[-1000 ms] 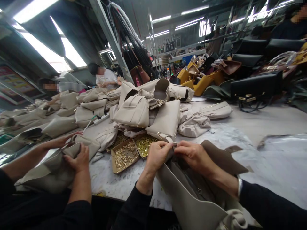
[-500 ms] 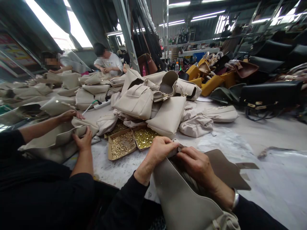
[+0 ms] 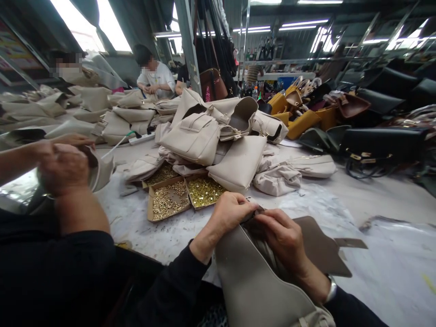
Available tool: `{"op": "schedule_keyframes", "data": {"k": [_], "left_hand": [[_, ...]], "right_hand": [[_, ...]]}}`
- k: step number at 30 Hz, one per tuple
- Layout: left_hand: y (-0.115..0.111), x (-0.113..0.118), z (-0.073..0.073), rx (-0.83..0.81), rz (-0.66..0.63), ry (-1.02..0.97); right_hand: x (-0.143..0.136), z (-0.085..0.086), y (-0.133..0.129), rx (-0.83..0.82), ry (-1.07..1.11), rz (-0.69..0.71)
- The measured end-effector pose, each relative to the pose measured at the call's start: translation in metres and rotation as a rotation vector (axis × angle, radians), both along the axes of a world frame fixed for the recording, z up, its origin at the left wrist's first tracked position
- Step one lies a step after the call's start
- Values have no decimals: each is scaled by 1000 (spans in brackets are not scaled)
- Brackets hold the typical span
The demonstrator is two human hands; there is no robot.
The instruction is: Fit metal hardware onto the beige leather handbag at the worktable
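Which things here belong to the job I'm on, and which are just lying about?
Part of the job:
grey bag, held at its top edge by your left hand and right hand
gold bits, probably
beige bags piled ahead, possibly

Seemingly just lying about:
yellow bags
black bag
bottle

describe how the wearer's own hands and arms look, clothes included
Both the left hand and right hand are ungloved. Long, plain sleeves, black or nearly so, cover the forearms down toward the wrists. A shiny silver-coloured band circles the right wrist; none shows on the left.
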State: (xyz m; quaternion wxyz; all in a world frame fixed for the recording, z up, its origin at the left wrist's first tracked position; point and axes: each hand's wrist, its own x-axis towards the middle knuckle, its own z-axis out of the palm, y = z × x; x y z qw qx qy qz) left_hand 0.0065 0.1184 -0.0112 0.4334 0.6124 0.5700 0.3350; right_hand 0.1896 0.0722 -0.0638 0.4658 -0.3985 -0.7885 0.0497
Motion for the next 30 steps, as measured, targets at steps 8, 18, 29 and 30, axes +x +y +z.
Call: {"op": "schedule_keyframes", "data": {"k": [8, 18, 29, 30], "left_hand": [[2, 4, -1, 0, -63, -26], [11, -2, -8, -74, -61, -56], [6, 6, -4, -62, -108, -25], [5, 7, -5, -62, -102, -40]], "right_hand": [[6, 0, 0, 134, -192, 101], [12, 3, 6, 312, -495, 119], [17, -3, 3, 276, -499, 131], [18, -4, 2, 260, -488, 126]]}}
